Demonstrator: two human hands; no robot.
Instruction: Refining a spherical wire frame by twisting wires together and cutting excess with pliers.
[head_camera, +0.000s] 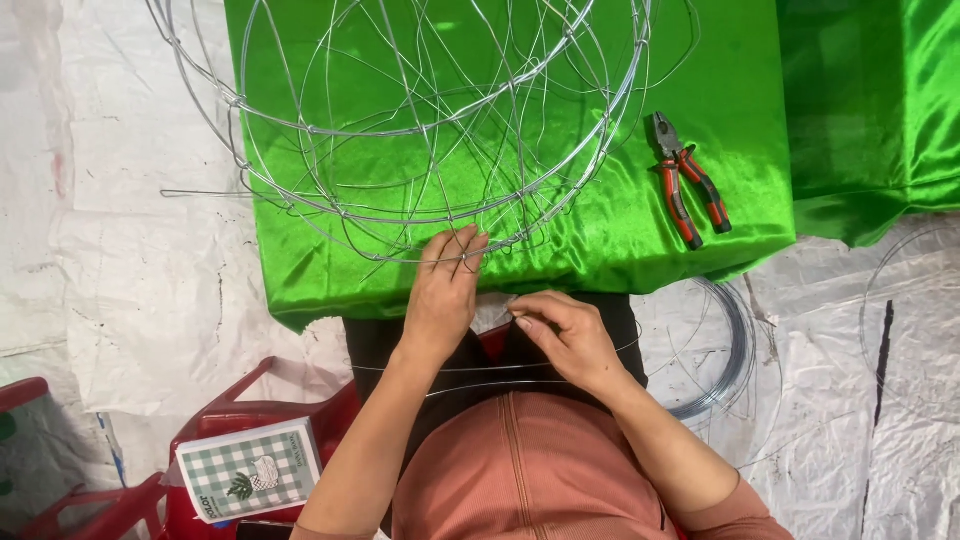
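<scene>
Closest in, the person sits in a salmon-coloured top (530, 470) with dark trousers, forearms stretched forward over the lap. Just to their left stands a red plastic chair (250, 410), and on its seat lies a small box with a green-and-white check pattern (250, 468); a second red chair (60, 500) pokes in at the lower corner. The right hand (565, 335) hovers above the knees with thumb and forefinger pressed together, pinching a thin loose wire (480, 385) that runs across the lap. The left hand (445, 290) reaches a little further, to the near edge of the table, its fingers curled and closed around the lowest strands of a large wire frame (420, 130). That frame is a rounded cage of silvery hoops and crossing strands, resting on a table draped in shiny green cloth (700, 60), and it takes up most of the tabletop, its far rim running out of view. To the right of the frame, well apart from both hands, lies a pair of pliers with red and black handles (688, 180), jaws pointing away from the person. Down on the floor to the right of the knees sits a coil of grey wire (725, 350). The floor itself is covered with crumpled, scuffed white plastic sheeting (130, 280). More of the green cloth hangs in folds at the far right.
</scene>
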